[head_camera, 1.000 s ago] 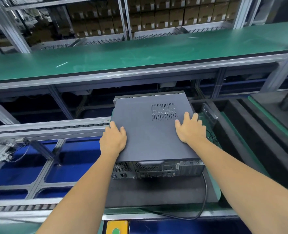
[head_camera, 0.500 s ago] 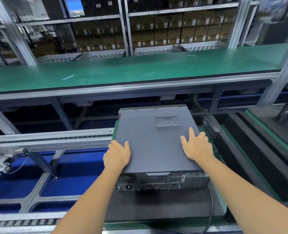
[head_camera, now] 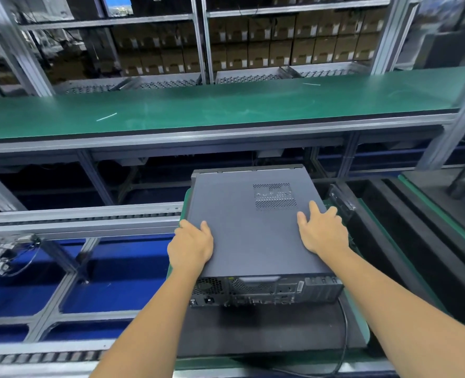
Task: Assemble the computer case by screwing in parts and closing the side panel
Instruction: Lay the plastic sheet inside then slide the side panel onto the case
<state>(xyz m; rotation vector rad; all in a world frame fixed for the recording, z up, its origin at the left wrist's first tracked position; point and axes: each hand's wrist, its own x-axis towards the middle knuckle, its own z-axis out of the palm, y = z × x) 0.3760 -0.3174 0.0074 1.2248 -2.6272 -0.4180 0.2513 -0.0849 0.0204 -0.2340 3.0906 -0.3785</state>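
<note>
A dark grey computer case lies flat on a black mat, its rear port side facing me. The side panel, with a small vent grid, lies closed on top of it. My left hand curls over the panel's left edge, thumb on top. My right hand lies flat on the panel near its right edge, fingers spread, just below the vent grid.
The black mat sits on a green pallet with a black cable looping at its right. A roller conveyor rail runs left. A green bench top spans behind, with shelves of cartons beyond. Black foam trays stand right.
The camera has tilted up, so the case sits lower in view. Both hands stay on the panel in nearly the same places.
</note>
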